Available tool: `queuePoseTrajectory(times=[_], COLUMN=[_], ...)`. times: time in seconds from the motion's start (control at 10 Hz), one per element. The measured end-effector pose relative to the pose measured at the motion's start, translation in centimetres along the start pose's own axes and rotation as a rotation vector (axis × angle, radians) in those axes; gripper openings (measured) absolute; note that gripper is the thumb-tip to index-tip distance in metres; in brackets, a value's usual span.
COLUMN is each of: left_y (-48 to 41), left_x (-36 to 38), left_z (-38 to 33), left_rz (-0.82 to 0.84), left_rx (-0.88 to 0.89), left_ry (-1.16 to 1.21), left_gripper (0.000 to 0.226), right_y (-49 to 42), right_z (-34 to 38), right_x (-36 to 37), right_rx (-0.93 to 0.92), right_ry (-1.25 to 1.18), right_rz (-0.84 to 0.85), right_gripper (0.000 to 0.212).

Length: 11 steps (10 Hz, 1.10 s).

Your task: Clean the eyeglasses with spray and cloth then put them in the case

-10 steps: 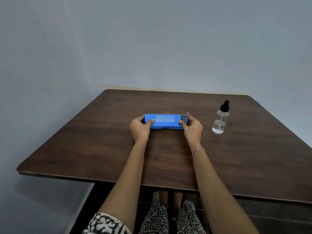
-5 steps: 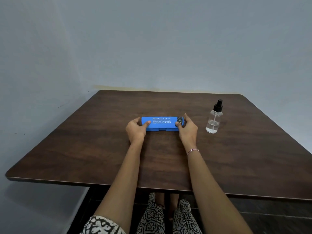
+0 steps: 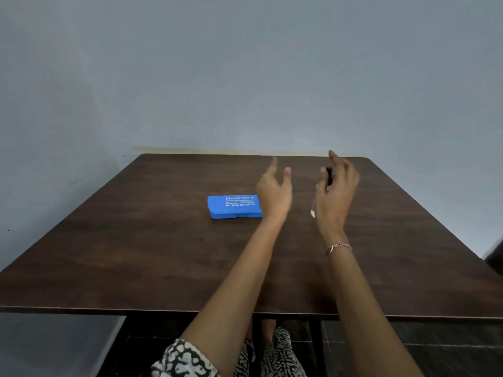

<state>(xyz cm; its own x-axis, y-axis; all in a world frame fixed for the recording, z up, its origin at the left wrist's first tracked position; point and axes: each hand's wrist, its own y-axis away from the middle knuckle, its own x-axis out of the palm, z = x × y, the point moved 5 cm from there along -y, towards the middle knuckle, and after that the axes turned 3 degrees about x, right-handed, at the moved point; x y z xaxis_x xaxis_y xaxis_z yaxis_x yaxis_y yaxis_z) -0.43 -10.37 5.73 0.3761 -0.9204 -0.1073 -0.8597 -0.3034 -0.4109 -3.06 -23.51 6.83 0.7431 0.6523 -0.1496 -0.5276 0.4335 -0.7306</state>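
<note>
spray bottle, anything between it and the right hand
Nothing visible stands between them. The right hand is raised, fingers loose, directly in front of the spray bottle, hiding all but its black cap and a sliver of clear body. The blue case lies off to the left, out of the way.

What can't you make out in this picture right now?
Head view only.
Spray bottle: mostly behind the right hand; only its black cap and a sliver of clear body show. Grip unclear.
Blue case: closed, contents hidden; its right end behind the left hand; lower print too small to read.
Eyeglasses, cloth: not visible anywhere.
</note>
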Motion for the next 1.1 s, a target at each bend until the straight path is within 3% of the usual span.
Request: queuePoseTrajectory(times=[0.2, 0.3, 0.5, 0.9, 1.1], left_y=[1.6, 1.7, 0.9, -0.7, -0.4], left_x=[6.3, 7.7, 7.9, 3.9, 3.8], left_z=[-0.2, 0.0, 0.8, 1.8, 2.2], left_rz=[0.236, 0.271, 0.242, 0.181, 0.216], left_rx=[-0.016, -0.036, -0.013, 0.000, -0.036], left_ry=[-0.080, -0.080, -0.113, -0.135, -0.111], left_gripper=[0.043, 0.041, 0.032, 0.027, 0.036], right_y=[-0.9, -0.7, -0.4, 0.3, 0.8], right_z=[-5.7, -7.0, -8.3, -6.0, -5.6], right_x=[-0.5, -0.6, -0.3, 2.3, 2.0], right_rx=[0.260, 0.385, 0.546, 0.540, 0.528], right_ry=[0.108, 0.088, 0.046, -0.012, -0.013], right_rz=[0.310, 0.397, 0.396, 0.489, 0.486], right_gripper=[0.049, 0.052, 0.048, 0.043, 0.048])
